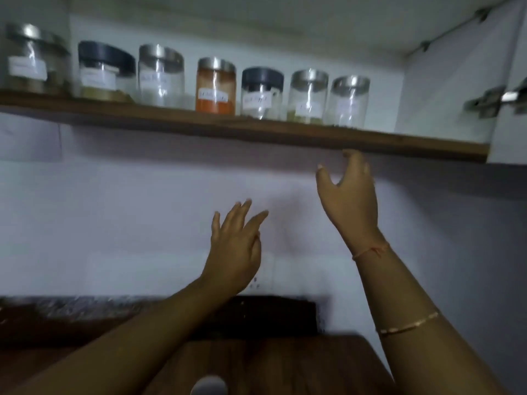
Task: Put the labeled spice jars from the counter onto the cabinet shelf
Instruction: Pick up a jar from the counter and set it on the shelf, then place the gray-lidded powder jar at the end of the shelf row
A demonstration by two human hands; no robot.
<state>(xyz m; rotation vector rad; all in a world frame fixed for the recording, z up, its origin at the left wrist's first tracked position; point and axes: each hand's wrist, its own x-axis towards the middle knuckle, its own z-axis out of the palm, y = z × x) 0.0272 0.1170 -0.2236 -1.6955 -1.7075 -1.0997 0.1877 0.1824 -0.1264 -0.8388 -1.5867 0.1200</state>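
Seven labeled spice jars point(216, 86) stand in a row on the wooden cabinet shelf point(256, 132), some with steel lids, two with dark lids, one filled with orange powder. Both hands are raised below the shelf, empty with fingers spread: the right hand point(349, 192) is just under the shelf's front edge, the left hand point(235, 246) lower, against the pale wall point(128, 209). A wooden surface point(285, 366) lies beneath the arms.

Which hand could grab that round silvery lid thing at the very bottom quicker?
Probably the left hand. It hangs open and lower, nearer above the silvery lid at the bottom edge. The right hand is open too, but raised just under the shelf.
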